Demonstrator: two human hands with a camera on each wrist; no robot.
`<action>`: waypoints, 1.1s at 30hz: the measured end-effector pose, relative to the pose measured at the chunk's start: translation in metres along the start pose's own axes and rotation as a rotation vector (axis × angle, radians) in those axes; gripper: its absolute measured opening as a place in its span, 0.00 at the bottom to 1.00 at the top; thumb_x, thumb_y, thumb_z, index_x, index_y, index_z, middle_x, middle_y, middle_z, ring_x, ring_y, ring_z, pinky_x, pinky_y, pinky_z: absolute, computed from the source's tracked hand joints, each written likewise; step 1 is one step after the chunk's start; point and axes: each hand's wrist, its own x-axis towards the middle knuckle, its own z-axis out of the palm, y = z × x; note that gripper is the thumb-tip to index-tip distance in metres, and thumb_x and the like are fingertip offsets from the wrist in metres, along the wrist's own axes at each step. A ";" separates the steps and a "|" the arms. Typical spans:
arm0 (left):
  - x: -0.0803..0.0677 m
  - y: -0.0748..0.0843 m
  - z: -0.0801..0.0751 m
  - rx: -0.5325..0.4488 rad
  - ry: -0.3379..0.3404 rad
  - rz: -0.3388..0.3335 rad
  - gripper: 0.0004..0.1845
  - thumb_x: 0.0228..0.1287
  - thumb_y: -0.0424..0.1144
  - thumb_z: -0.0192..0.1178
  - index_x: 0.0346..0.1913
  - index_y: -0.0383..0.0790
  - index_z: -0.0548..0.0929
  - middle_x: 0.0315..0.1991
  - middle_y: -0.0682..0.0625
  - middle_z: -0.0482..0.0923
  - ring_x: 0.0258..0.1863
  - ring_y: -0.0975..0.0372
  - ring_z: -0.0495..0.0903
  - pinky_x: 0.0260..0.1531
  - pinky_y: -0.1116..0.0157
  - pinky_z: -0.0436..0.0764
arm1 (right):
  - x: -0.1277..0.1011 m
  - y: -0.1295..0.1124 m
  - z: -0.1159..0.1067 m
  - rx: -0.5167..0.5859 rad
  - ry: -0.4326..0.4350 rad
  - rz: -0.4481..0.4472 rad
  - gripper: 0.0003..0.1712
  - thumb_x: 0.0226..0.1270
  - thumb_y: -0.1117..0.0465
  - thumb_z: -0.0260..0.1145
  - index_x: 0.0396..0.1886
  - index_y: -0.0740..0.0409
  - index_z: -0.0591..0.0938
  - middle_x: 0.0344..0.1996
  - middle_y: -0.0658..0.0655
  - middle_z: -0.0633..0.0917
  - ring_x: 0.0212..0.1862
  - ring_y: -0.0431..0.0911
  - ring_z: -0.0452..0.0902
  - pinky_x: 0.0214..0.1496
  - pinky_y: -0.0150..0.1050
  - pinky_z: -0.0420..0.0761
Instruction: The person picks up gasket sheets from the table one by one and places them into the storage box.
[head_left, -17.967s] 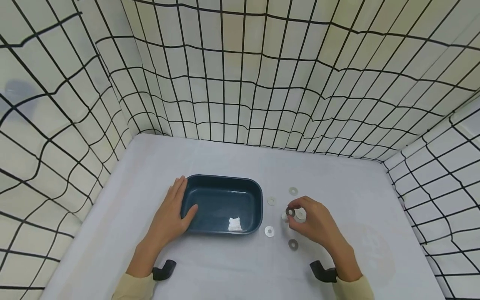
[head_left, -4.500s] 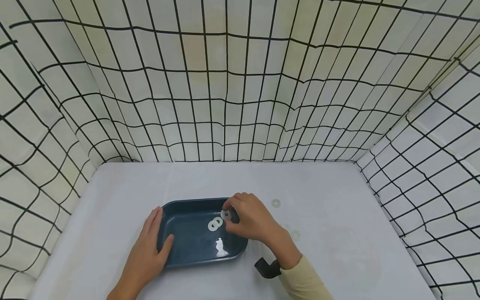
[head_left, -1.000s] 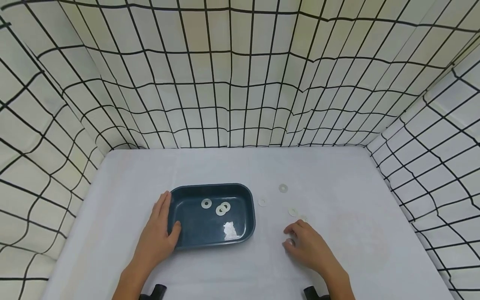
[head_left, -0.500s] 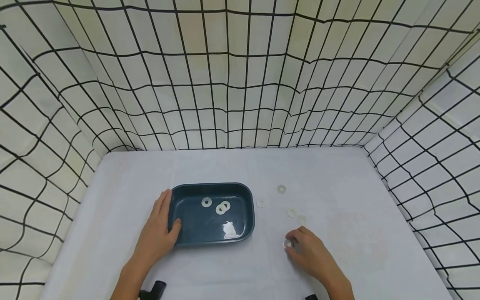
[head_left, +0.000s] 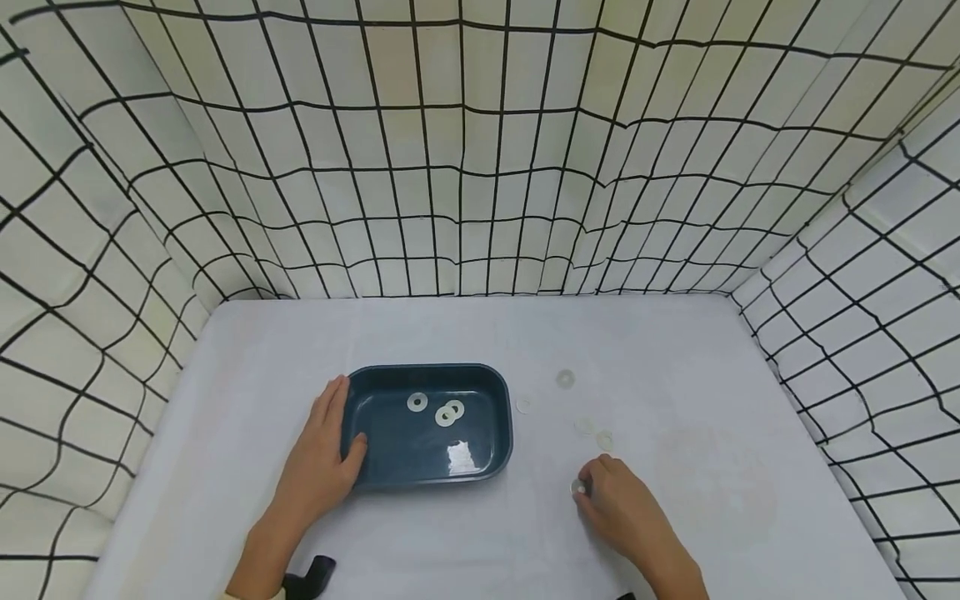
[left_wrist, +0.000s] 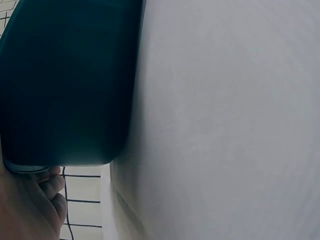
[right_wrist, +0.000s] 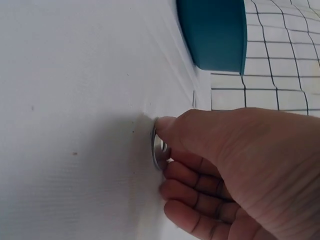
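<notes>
My right hand pinched the near washer on edge; I lifted squarely while my left hand gripped the tray.

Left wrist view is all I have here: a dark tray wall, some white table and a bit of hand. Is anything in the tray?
Observer: Yes, the head view shows three washers lying inside the tray.
Operator: What is the left hand doing?
Observer: The left hand holds the tray's left end, thumb over the rim.
Operator: And the right hand?
Observer: The right hand pinches a washer on the table, right of the tray, tipped up on edge.
Operator: Any washers left outside?
Observer: Four more loose washers lie flat on the table beyond that hand.
</notes>
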 end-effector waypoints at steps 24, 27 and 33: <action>0.003 0.000 0.002 -0.034 0.007 -0.005 0.44 0.74 0.38 0.59 0.86 0.36 0.49 0.85 0.33 0.51 0.83 0.35 0.54 0.86 0.43 0.53 | 0.003 0.008 0.013 -0.080 0.180 -0.111 0.11 0.51 0.62 0.77 0.35 0.53 0.86 0.34 0.46 0.85 0.39 0.39 0.79 0.42 0.35 0.85; 0.003 0.000 0.001 -0.026 0.002 -0.018 0.45 0.74 0.38 0.59 0.86 0.37 0.49 0.85 0.34 0.51 0.84 0.36 0.54 0.85 0.42 0.55 | 0.009 0.011 0.012 -0.026 0.180 -0.128 0.11 0.53 0.61 0.78 0.36 0.51 0.87 0.34 0.45 0.86 0.39 0.37 0.80 0.43 0.34 0.86; 0.002 0.000 -0.001 -0.019 -0.003 -0.013 0.44 0.74 0.38 0.59 0.86 0.37 0.50 0.85 0.34 0.51 0.84 0.36 0.54 0.86 0.45 0.53 | 0.025 0.006 0.007 0.098 0.184 -0.104 0.13 0.54 0.61 0.80 0.40 0.48 0.88 0.36 0.42 0.86 0.40 0.34 0.80 0.47 0.34 0.87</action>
